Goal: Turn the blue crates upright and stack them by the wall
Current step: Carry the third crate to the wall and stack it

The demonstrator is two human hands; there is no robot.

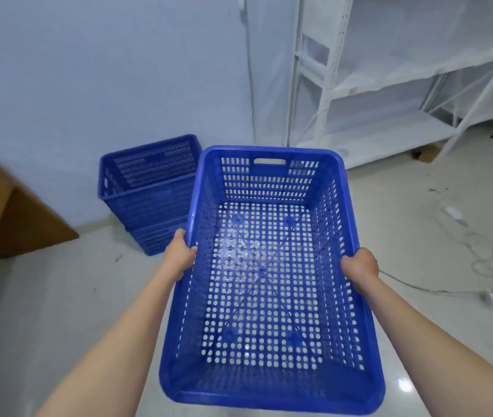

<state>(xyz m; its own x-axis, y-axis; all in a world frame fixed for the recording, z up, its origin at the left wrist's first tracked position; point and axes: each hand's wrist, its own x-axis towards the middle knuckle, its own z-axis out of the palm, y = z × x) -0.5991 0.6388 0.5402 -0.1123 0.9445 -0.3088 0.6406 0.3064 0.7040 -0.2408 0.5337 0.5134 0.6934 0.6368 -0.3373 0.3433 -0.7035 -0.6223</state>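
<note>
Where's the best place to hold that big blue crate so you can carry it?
Hold the blue crate by its thick top rim on the two long sides, one hand from each side, as the left hand and right hand do here. The rolled rim gives fingers a lip for a firm grip and keeps it level. The end handle slot looks usable too.

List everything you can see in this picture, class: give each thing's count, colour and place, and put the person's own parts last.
held crate: one, blue, upright, carried in the middle of the view.
crate stack: one nested stack, blue, on the floor by the wall; number of crates unclear.
wall: one, pale blue-white, behind the stack.
shelving unit: one, white, back right.
wooden board: one, brown, left edge.
cables: several, white, on the floor at right.
floor: pale, glossy.
hands: left hand and right hand, each gripping a long rim of the held crate.
</note>
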